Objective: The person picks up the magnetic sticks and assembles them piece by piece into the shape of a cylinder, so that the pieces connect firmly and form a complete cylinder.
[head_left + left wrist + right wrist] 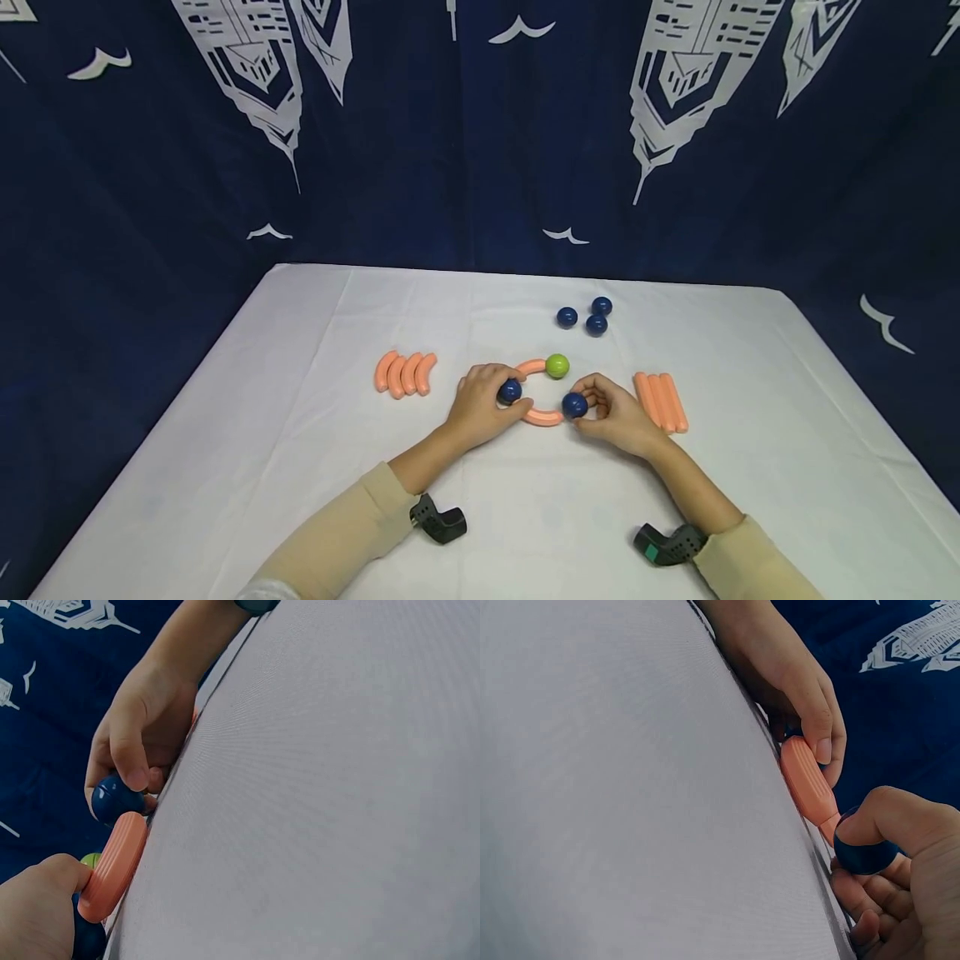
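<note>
In the head view my left hand (478, 407) holds a dark blue ball (509, 392) between fingers and thumb. Its thumb also touches a curved orange piece (543, 417) lying on the near side. My right hand (617, 418) pinches another blue ball (574, 405) at the right end of that piece. The right wrist view shows a narrower tip (829, 827) on the curved piece, meeting this ball; how far it goes in is hidden. Behind, a second curved orange piece (532, 367) runs from near the left fingers to a green ball (557, 367).
Several curved orange pieces (406, 374) lie side by side at the left. Three straight orange sticks (660, 402) lie just beyond the right hand. Three loose blue balls (597, 325) sit farther back on the white-covered table (360, 308). A dark blue patterned curtain (465, 167) hangs behind.
</note>
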A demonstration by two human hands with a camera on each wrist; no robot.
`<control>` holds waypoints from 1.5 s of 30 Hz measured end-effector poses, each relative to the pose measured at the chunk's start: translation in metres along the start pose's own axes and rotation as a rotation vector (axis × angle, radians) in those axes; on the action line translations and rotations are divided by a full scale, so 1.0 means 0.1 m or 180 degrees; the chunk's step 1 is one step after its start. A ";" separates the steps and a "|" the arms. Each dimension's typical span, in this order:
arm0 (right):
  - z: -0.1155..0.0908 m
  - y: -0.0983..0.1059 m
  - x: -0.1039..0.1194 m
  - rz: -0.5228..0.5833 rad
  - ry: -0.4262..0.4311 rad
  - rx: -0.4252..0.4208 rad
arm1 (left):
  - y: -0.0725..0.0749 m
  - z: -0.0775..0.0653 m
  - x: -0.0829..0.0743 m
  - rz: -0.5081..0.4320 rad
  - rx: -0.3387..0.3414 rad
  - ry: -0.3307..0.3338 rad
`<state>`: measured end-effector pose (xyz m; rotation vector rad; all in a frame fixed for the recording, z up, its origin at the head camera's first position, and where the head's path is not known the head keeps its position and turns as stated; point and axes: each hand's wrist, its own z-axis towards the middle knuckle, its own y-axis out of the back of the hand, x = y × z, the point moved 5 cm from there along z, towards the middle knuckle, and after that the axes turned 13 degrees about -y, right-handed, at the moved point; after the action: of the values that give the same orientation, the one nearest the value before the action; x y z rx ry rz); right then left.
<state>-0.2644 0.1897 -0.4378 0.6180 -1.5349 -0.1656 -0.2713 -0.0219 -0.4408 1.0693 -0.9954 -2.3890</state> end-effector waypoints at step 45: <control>0.00 0.05 0.03 -0.0319 0.0421 -0.0981 | 0.12 -0.01 -0.38 0.0785 -0.0650 -0.1278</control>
<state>-0.2656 0.1930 -0.4330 0.4506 -1.3179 -0.4214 -0.2455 -0.0096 -0.4132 0.3763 -0.9150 -2.4765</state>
